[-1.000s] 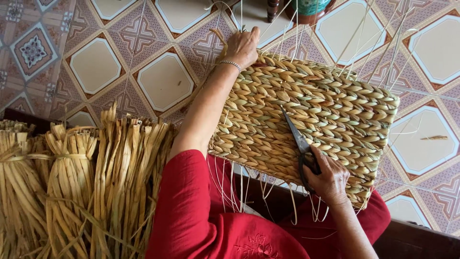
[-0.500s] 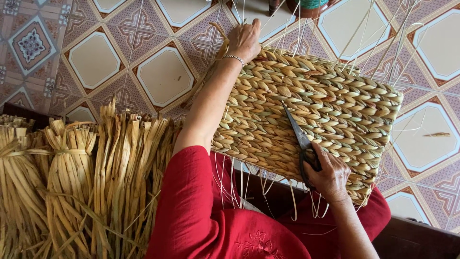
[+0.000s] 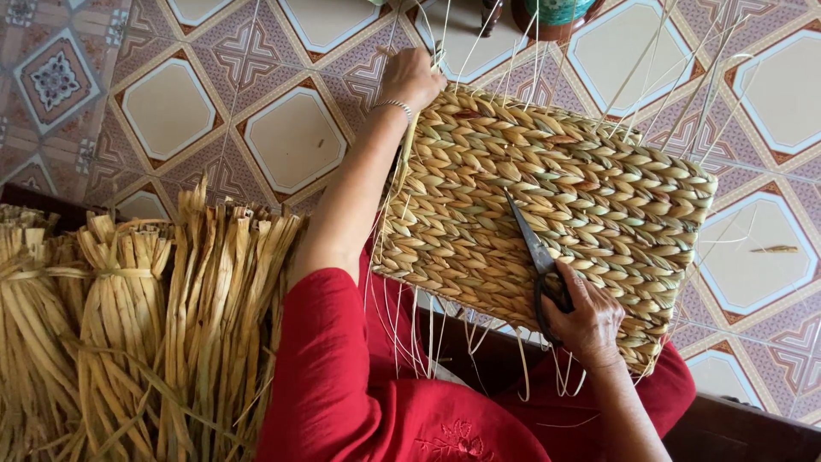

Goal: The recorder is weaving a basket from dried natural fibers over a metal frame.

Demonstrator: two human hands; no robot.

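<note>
Fingers of the right hand (image 3: 590, 321) clamp scissors (image 3: 539, 261) on a largely woven straw basket (image 3: 564, 197) at frame centre, the left hand (image 3: 412, 77) gripping its far edge, loose strands untrimmed.

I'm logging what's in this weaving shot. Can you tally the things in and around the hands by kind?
Woven straw-coloured rectangular panel: 1
Metal scissors with black handles: 1
Thin silver bracelet on the left wrist: 1
Bundles of dried tan reed strips tied at the middle: at least 3; exact number unclear
Hands, left and right: 2
Total: at least 8
</note>
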